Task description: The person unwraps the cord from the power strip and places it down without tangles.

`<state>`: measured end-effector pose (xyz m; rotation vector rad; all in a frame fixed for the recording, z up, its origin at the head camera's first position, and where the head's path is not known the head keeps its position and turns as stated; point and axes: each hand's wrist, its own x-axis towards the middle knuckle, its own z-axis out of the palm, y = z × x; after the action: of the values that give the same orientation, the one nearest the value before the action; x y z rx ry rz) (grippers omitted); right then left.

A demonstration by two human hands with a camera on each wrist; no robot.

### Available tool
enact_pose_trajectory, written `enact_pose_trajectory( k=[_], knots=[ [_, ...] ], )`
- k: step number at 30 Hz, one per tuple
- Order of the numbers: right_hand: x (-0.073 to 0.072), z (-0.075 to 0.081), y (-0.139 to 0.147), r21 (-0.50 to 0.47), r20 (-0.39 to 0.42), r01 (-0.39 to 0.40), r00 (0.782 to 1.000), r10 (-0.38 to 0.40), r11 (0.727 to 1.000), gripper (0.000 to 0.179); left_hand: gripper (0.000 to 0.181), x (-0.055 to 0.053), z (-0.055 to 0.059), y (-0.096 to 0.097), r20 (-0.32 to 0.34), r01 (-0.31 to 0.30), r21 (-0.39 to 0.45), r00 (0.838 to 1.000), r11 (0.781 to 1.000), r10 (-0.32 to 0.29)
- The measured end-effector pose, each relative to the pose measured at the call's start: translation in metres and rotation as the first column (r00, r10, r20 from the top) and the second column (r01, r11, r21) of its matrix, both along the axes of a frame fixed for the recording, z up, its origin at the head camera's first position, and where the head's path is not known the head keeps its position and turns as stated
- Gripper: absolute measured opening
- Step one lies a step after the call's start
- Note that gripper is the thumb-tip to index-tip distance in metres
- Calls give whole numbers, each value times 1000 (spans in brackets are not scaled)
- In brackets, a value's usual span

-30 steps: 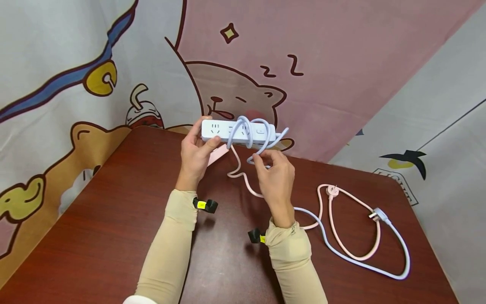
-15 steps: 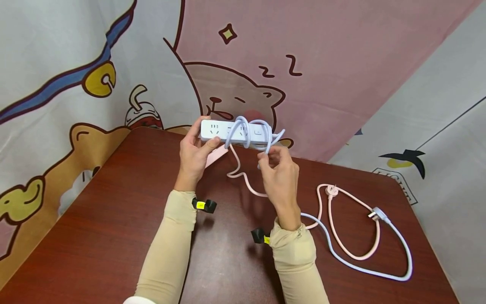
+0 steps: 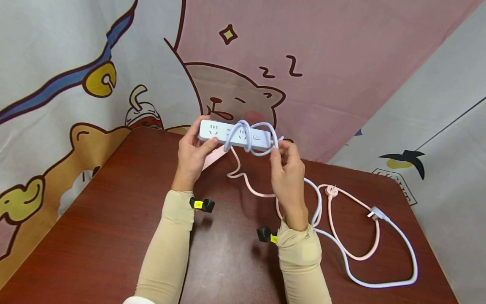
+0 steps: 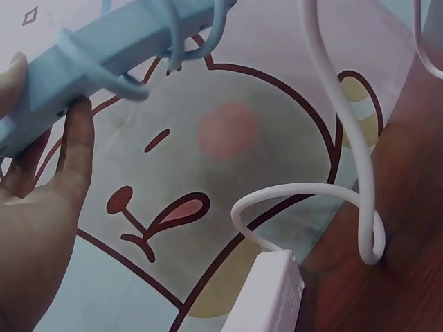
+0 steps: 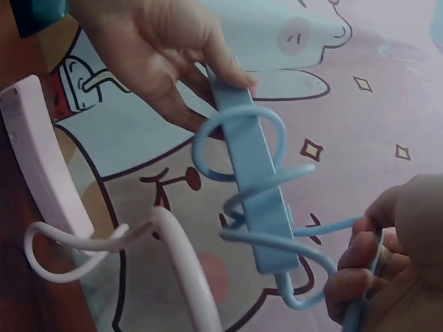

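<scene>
My left hand (image 3: 191,158) grips one end of a pale blue-white power strip (image 3: 218,131), thumb on its front edge, and holds it up above the table. The strip's own blue cord (image 3: 248,137) loops loosely around its middle and switch end. With thumb and fingers, my right hand (image 3: 290,181) pinches that cord just off the strip's right end. In the right wrist view, the cord (image 5: 332,228) runs from the loops into the curled fingers. From there it trails down to the table, ending in a blue plug (image 3: 377,213).
Behind the left hand, a pink power strip (image 3: 215,157) lies on the brown table (image 3: 114,236). Its pink cord (image 3: 247,181) snakes right to a pink plug (image 3: 332,191), crossing near the blue cord. A cartoon-printed curtain (image 3: 322,97) stands behind the table.
My right hand has moved right and slightly up, drawing the blue cord toward the strip's right end. More of the trailing cord has shifted on the table. The left hand has barely moved.
</scene>
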<state>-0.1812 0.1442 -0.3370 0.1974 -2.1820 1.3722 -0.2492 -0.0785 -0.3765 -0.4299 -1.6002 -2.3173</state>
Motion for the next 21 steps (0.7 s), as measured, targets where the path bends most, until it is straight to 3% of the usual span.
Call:
enact_pose_trajectory(
  k=[5,9,15,21],
  knots=[
    [-1,2,11,-8,-83,33,996,-34,999,20,61,0,1,-3,-27,90,103,996,991,-88],
    [-1,3,23,5,-134,46,990,-45,999,19,61,0,-1,-5,-50,160,136,987,978,-154],
    [-2,4,41,54,-128,15,992,-8,998,17,58,0,-4,-3,-69,212,141,977,967,-204],
    [-2,3,53,66,-120,-13,993,21,998,16,51,0,-3,-2,-65,234,198,972,952,-225]
  ],
)
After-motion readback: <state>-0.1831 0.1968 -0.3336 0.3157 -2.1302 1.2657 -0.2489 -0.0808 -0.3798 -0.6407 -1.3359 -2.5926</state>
